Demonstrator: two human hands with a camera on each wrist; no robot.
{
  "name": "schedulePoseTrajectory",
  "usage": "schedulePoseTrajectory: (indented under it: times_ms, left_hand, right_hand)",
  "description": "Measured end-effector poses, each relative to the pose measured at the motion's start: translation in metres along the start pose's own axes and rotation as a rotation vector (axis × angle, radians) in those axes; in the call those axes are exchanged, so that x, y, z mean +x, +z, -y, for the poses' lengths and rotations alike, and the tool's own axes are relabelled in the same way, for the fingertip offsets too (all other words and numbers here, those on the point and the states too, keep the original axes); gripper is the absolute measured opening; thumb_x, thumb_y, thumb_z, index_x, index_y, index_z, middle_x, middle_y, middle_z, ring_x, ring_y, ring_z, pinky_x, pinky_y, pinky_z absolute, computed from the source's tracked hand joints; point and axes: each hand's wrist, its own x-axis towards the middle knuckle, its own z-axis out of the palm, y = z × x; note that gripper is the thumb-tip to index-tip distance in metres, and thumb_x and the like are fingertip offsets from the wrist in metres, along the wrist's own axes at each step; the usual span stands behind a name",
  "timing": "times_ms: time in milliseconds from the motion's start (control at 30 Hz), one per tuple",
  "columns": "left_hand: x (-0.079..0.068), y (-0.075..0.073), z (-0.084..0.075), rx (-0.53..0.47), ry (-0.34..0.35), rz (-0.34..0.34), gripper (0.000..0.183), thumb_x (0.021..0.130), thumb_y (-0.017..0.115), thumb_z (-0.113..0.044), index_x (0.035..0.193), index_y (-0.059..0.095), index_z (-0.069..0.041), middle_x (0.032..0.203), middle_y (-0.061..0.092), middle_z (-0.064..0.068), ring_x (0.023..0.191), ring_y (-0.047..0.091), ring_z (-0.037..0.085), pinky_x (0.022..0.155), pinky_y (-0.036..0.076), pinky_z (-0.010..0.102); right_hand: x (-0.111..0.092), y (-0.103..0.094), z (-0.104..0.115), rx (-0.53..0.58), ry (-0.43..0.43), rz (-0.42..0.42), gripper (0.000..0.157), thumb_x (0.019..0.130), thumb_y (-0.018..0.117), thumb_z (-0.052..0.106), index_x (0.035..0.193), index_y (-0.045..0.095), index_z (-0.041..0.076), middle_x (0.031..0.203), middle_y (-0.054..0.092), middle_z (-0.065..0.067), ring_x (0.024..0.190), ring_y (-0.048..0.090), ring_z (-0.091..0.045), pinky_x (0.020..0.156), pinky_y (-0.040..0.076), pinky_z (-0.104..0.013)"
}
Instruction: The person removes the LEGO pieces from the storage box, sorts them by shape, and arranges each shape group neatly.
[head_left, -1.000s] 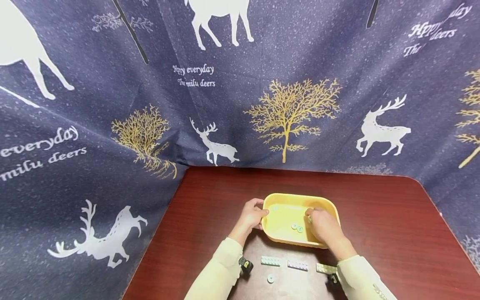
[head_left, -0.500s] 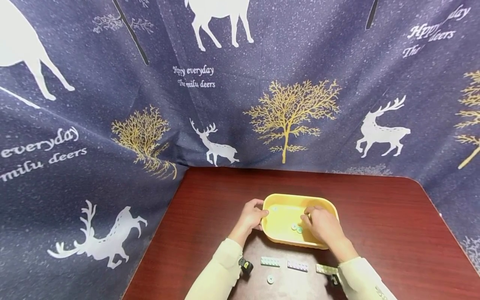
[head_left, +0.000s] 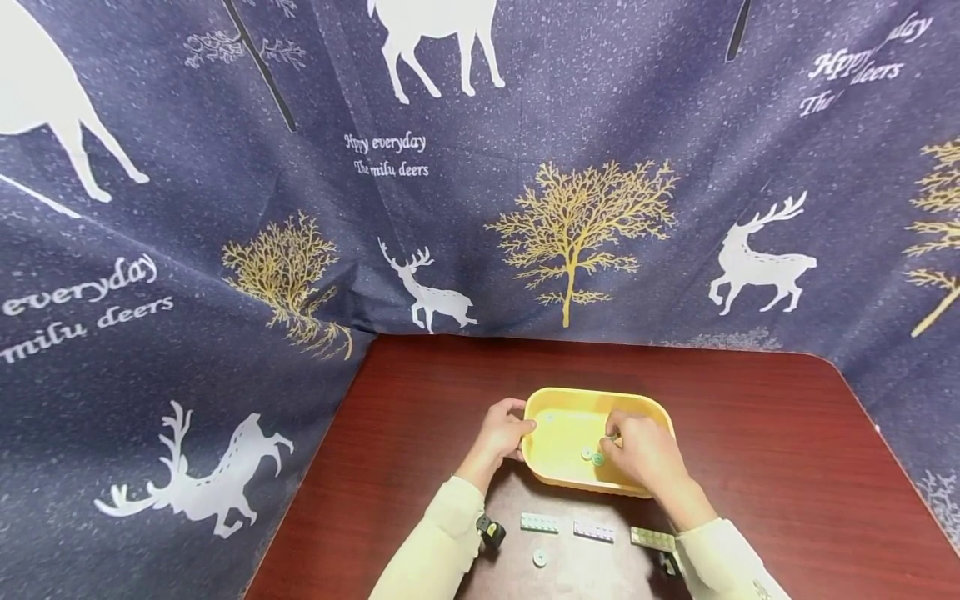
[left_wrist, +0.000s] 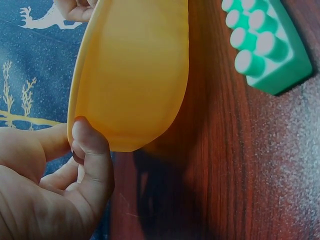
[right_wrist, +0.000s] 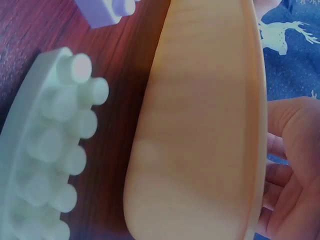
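head: yellow tray [head_left: 564, 432] pinched by left grip [head_left: 501, 429]

"What is seen beside the tub [right_wrist: 200, 125]?"

"A pale green studded block [right_wrist: 42, 150] is set apart from the tub, on the red wood-grained table [right_wrist: 116, 130]; farther along the tub, a purple block [right_wrist: 102, 11] is partly cut off."

"And past the tub's rim?"

"The right hand [right_wrist: 301, 170] is seen, its fingertips hidden by the tub's wall; a blue cloth [right_wrist: 299, 65] printed with a white deer [right_wrist: 275, 37] is shown beyond."
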Motion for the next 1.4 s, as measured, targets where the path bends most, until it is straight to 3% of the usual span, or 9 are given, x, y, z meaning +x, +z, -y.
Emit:
schedulePoseTrajectory:
  times_ms: [200,300,567,833,1400]
  left_hand:
    - [0.0,0.0,0.0,0.004,-0.003,0.004,0.042,0.093,0.069,-0.004,0.134,0.058,-0.002,0.09,0.067,0.016,0.054,0.059,0.017,0.039,0.053,0.024]
    - [0.0,0.0,0.0,0.004,0.004,0.004,0.043,0.093,0.069,-0.003,0.134,0.058,-0.002,0.091,0.067,0.017,0.054,0.06,0.017,0.039,0.054,0.024]
    - [0.0,0.0,0.001,0.0,-0.005,0.005,0.044,0.092,0.07,-0.003,0.134,0.058,-0.001,0.089,0.066,0.017,0.053,0.057,0.016,0.038,0.052,0.024]
    - [0.0,0.0,-0.001,-0.013,0.0,0.005,0.044,0.092,0.07,-0.002,0.135,0.057,-0.001,0.091,0.067,0.02,0.051,0.056,0.016,0.037,0.051,0.023]
    - [0.0,0.0,-0.001,-0.005,-0.003,0.009,0.043,0.094,0.068,-0.004,0.136,0.057,-0.001,0.093,0.067,0.021,0.051,0.056,0.015,0.035,0.049,0.021]
  right_hand:
    - [-0.002,-0.001,0.003,0.011,-0.021,-0.024,0.028,0.078,0.085,0.019,0.101,0.073,0.008,0.09,0.072,-0.003,0.076,0.07,-0.025,0.067,0.06,-0.044]
    - [-0.005,-0.003,0.005,0.021,-0.027,-0.035,0.026,0.078,0.087,0.02,0.099,0.075,0.01,0.096,0.069,-0.004,0.082,0.07,-0.028,0.072,0.06,-0.046]
    - [-0.017,-0.011,0.018,0.045,-0.044,-0.071,0.026,0.076,0.089,0.021,0.097,0.075,0.015,0.088,0.062,0.003,0.073,0.064,-0.02,0.061,0.055,-0.038]
    - [-0.026,-0.011,0.027,0.075,-0.066,-0.096,0.025,0.077,0.088,0.019,0.098,0.075,0.016,0.089,0.065,0.002,0.072,0.065,-0.02,0.061,0.055,-0.037]
    - [-0.059,-0.009,0.043,0.142,-0.082,-0.116,0.028,0.073,0.091,0.02,0.097,0.075,0.02,0.085,0.063,0.012,0.068,0.056,-0.002,0.057,0.049,-0.021]
